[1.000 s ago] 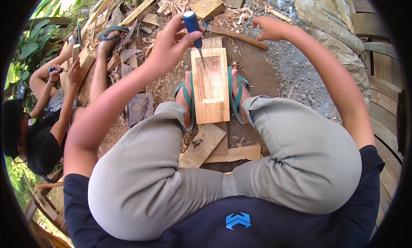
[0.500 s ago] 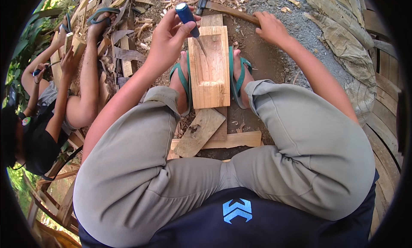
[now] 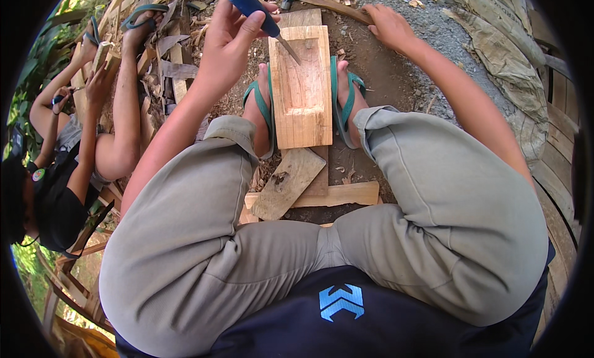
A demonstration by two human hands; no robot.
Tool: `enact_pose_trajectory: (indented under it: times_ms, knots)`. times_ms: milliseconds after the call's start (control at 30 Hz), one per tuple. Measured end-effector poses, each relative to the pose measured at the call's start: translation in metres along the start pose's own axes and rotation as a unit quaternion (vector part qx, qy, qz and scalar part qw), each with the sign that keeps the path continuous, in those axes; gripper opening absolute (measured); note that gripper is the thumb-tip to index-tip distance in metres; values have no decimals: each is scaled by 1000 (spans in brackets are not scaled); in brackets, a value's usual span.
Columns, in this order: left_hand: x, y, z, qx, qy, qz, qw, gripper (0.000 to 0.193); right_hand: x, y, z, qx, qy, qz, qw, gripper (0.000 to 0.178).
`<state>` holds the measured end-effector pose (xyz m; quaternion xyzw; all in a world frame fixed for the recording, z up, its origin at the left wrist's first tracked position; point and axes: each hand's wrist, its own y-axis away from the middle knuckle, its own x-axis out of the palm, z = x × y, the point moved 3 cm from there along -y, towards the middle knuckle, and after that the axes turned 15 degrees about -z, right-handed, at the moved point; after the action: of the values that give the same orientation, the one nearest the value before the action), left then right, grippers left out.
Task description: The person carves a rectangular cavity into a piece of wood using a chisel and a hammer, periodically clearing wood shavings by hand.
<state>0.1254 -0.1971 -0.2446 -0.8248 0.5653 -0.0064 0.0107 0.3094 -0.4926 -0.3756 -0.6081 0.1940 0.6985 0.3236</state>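
Observation:
My left hand point(image 3: 224, 48) is closed round a chisel with a blue handle point(image 3: 252, 12) and a slim metal blade. The blade slants down to the right, its tip at the hollow of a pale wooden block point(image 3: 304, 129); whether it touches the wood I cannot tell. A rectangular recess is cut into the block's upper face. My feet in green flip-flops brace it on both sides. Farther right, my right hand point(image 3: 391, 27) grips the wooden handle end of a hammer point(image 3: 331, 4), whose dark metal head points left, beyond the block.
Under the block lies a plank point(image 3: 319, 183), with a knotty board point(image 3: 289, 183) and a flat strip point(image 3: 340, 195) nearer me. Wood shavings and scraps cover the ground ahead and left. Another person point(image 3: 62, 191) sits at left, holding a tool. Crumpled sacking point(image 3: 504, 61) lies over gravel at right.
The view has shifted slightly, so the block sits higher in it. The chisel leans farther left, with my left hand moved up and left. My right hand stays on the hammer handle.

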Motion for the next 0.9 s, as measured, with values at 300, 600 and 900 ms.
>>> enact_pose_trajectory:
  times_ms: [300,600,900]
  knots:
    - [-23,-15,-9,31,-31,-58,997,38,-5,-21,16,118,20,52,991,45]
    - [2,-15,-27,-28,-38,-101,994,34,-20,8,-3,223,-209,69,950,46]
    - [14,-11,-39,-51,56,-60,995,40,-90,17,45,236,-601,32,763,22]
